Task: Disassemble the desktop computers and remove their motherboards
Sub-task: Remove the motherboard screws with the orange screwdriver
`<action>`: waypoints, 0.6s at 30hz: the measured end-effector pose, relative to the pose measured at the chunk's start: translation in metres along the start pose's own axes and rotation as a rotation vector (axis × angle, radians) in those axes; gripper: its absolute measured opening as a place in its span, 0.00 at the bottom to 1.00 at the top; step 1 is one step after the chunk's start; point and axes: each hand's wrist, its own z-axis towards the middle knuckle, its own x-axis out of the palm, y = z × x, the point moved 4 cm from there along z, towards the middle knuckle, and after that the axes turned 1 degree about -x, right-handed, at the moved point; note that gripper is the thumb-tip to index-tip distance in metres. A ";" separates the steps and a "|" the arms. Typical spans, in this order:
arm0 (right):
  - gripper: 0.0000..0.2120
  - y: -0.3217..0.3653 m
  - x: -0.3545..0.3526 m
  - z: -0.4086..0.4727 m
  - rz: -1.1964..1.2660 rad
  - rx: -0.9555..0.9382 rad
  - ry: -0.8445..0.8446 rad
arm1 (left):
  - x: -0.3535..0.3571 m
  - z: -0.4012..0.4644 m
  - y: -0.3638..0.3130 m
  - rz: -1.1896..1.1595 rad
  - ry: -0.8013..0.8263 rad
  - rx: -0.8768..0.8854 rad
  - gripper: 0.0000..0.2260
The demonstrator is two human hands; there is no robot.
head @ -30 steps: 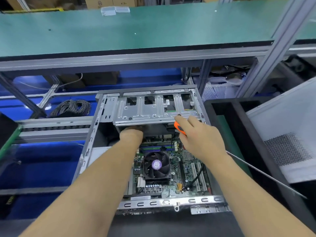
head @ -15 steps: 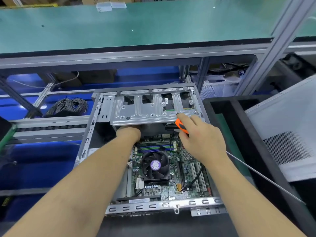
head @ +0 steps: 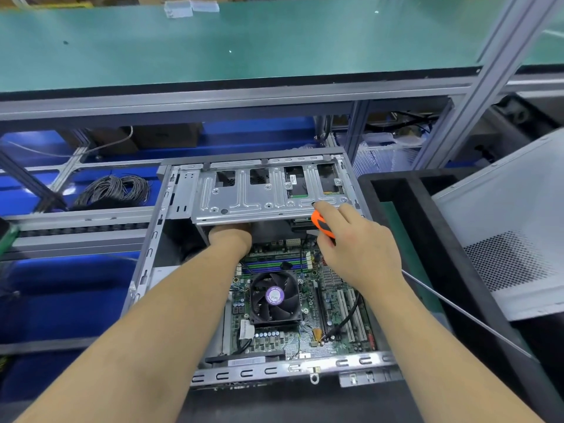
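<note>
While the open grey metal desktop computer case (head: 152, 236) lies on its side on the dark work surface, its green motherboard (head: 332, 303) sits inside on the case floor, with a black square cooling fan (head: 274, 297) bearing a round purple label mounted near the board's middle. Across the far end of the case runs a silver stamped-metal drive cage (head: 259, 196) with four rectangular cut-outs. The left hand (head: 230, 235) reaches under the near edge of that cage; only the wrist and the back of the hand show, so I cannot tell whether its fingers are spread or curled round anything. The right hand (head: 357, 245) is curled round the orange-and-black handle of a screwdriver (head: 322, 225), while its forefinger stretches forward and touches the cage's near edge close to the right corner. To the right, a pale perforated metal side panel (head: 503, 239) leans over a black-rimmed tray (head: 396, 178). A coil of grey cable (head: 113, 190) lies on the blue lower shelf (head: 61, 300) to the left, and a green-topped workbench (head: 213, 41) stretches across beyond the case
</note>
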 end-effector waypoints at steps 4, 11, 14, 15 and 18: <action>0.18 0.000 -0.001 0.000 -0.004 0.001 -0.005 | 0.002 0.000 -0.003 0.009 0.005 -0.002 0.22; 0.18 0.000 -0.001 0.000 -0.019 -0.002 0.013 | 0.003 0.001 -0.007 0.077 0.039 0.053 0.26; 0.18 0.000 -0.001 0.000 -0.022 -0.003 0.013 | 0.004 0.001 -0.010 0.100 0.046 0.080 0.25; 0.18 0.000 -0.001 0.000 -0.019 -0.004 0.015 | 0.004 0.001 -0.010 0.108 0.046 0.084 0.24; 0.18 0.001 -0.001 0.000 -0.017 -0.007 0.015 | 0.004 -0.001 -0.012 0.141 0.056 0.092 0.22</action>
